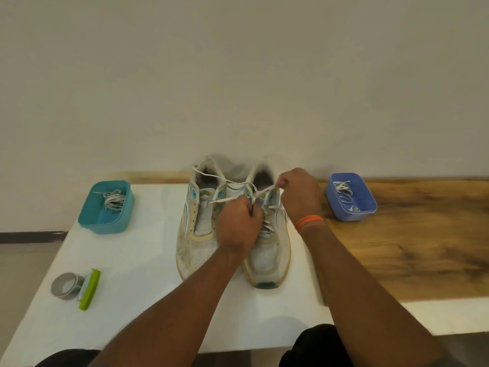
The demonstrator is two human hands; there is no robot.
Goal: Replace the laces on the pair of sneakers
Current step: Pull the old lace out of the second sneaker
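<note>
While both sneakers stand side by side on the counter [148, 260], work is on the right sneaker [270, 250]: left hand [238, 223] is curled round one strand of the lace [230, 198], right hand [299, 192] pinches the other end near the collar. Left sneaker [198, 234] looks unlaced. Judgement: tying or tightening stage. Pull both ends evenly, keep crossings flat, hold tension until the knot seats. Spare laces lie in the blue tub [352, 207] and teal tub [105, 213].

Open worktop [148, 250] lay between the teal tub [105, 207] and the left sneaker [197, 223]; tape roll [66, 285] obstructed the near-left corner, the blue tub [350, 197] the right side.
</note>
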